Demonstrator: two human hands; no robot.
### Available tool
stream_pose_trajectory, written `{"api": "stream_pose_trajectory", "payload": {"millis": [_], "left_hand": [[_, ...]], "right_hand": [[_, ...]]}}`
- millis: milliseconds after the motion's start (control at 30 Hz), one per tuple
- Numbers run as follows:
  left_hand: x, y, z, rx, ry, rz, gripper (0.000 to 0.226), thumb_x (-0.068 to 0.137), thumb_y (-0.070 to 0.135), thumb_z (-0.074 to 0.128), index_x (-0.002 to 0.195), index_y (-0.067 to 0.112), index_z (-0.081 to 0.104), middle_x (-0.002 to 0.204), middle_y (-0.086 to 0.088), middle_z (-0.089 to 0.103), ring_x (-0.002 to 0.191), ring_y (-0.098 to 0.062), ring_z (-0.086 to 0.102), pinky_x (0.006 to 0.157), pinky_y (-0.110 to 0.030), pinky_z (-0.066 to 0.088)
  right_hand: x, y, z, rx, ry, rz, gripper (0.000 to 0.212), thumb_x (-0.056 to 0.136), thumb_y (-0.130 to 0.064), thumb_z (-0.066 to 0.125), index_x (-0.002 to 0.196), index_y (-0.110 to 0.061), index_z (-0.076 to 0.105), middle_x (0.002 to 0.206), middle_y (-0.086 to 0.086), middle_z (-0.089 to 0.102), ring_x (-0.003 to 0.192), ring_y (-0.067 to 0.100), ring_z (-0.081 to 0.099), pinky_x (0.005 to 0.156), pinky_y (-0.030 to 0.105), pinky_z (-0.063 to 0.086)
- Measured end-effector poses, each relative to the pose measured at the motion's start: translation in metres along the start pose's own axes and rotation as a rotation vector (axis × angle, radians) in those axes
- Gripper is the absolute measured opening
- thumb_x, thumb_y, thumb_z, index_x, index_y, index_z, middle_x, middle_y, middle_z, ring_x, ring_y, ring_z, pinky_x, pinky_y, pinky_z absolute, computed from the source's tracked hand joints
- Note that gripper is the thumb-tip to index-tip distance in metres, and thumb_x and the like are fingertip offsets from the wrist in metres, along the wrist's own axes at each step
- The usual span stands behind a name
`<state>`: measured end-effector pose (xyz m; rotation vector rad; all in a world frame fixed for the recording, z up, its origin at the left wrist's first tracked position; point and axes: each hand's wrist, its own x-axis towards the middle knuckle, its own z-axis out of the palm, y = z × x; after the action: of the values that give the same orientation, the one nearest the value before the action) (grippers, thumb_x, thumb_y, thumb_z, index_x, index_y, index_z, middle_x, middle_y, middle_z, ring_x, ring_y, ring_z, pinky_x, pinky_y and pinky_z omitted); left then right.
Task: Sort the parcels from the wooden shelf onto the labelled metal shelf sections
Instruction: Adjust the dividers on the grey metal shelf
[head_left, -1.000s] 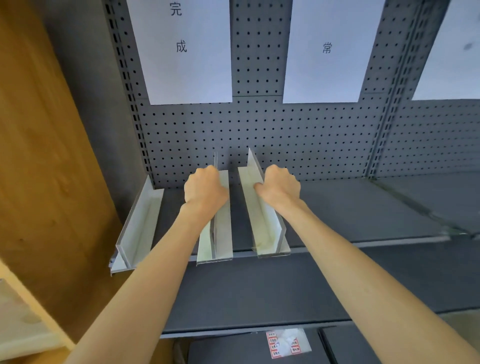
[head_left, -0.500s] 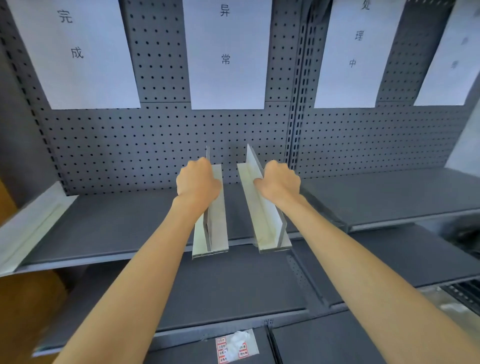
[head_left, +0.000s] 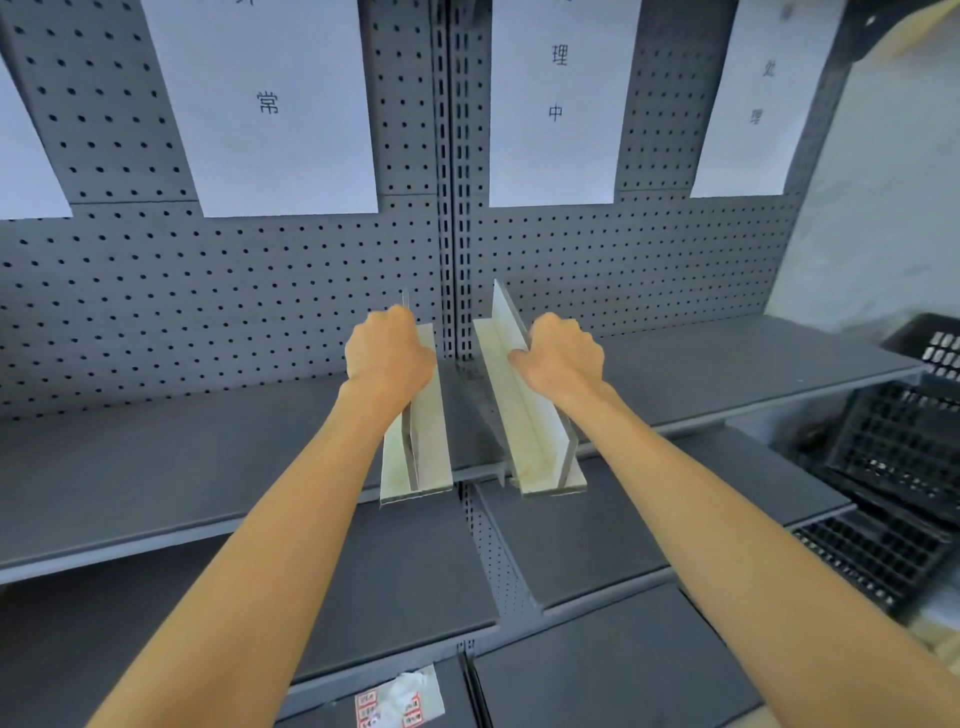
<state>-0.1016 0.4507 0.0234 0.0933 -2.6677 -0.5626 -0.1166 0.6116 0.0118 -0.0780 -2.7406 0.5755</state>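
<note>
Both hands are closed around pale T-shaped dividers: my left hand (head_left: 388, 345) grips the left divider (head_left: 418, 441), my right hand (head_left: 558, 353) grips the right divider (head_left: 524, 415). Over the last second the view has swung right along the metal shelf (head_left: 156, 467); the wooden shelf has dropped out at 9 o'clock, and the label sheets (head_left: 553, 104) at 12 and 1 o'clock have come in. The dividers now straddle the upright post (head_left: 449, 208) at centre. No parcels show, so I judge I'm marking out sections, with sorting not yet begun.
</note>
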Motion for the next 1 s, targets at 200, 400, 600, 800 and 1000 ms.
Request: {"api": "stream_pose_trajectory", "payload": {"millis": [200, 400, 600, 800, 1000], "left_hand": [[0.026, 0.033, 0.034, -0.016, -0.011, -0.016, 0.035, 0.083, -0.005, 0.05, 0.062, 0.012, 0.027, 0.061, -0.005, 0.03, 0.049, -0.018, 0.029, 0.042, -0.026, 0.025], [0.045, 0.052, 0.059, -0.036, 0.003, -0.058, 0.039, 0.081, -0.007, 0.05, 0.06, 0.013, 0.023, 0.059, -0.003, 0.026, 0.048, -0.017, 0.022, 0.043, -0.024, 0.02], [0.055, 0.061, 0.081, -0.032, -0.007, -0.109, 0.036, 0.081, -0.007, 0.049, 0.061, 0.012, 0.027, 0.059, -0.004, 0.031, 0.048, -0.017, 0.028, 0.043, -0.025, 0.024], [0.053, 0.065, 0.095, 0.014, -0.05, -0.145, 0.039, 0.084, -0.004, 0.052, 0.061, 0.012, 0.025, 0.062, -0.011, 0.04, 0.081, -0.035, 0.06, 0.066, -0.041, 0.052], [0.055, 0.075, 0.111, 0.028, -0.056, -0.159, 0.032, 0.086, 0.0, 0.052, 0.064, 0.01, 0.031, 0.075, -0.015, 0.049, 0.092, -0.04, 0.061, 0.061, -0.034, 0.041]], "right_hand": [[0.038, 0.044, -0.003, -0.012, 0.019, 0.03, 0.039, 0.089, -0.015, 0.056, 0.062, -0.015, 0.028, 0.06, -0.001, 0.036, 0.049, 0.015, 0.033, 0.044, 0.025, 0.022], [0.069, 0.071, -0.009, -0.023, -0.003, 0.02, 0.039, 0.088, -0.015, 0.056, 0.062, -0.016, 0.027, 0.058, -0.001, 0.034, 0.048, 0.014, 0.031, 0.045, 0.025, 0.022], [0.096, 0.088, -0.006, -0.006, -0.018, -0.02, 0.039, 0.085, -0.012, 0.055, 0.061, -0.016, 0.024, 0.057, -0.001, 0.029, 0.047, 0.016, 0.025, 0.045, 0.025, 0.019], [0.113, 0.096, 0.0, 0.013, -0.04, -0.047, 0.038, 0.086, -0.013, 0.056, 0.061, -0.015, 0.027, 0.059, -0.001, 0.032, 0.048, 0.016, 0.029, 0.046, 0.025, 0.021], [0.123, 0.103, 0.007, 0.041, -0.046, -0.086, 0.038, 0.086, -0.013, 0.056, 0.061, -0.015, 0.028, 0.058, -0.001, 0.033, 0.048, 0.016, 0.03, 0.046, 0.025, 0.022]]}}
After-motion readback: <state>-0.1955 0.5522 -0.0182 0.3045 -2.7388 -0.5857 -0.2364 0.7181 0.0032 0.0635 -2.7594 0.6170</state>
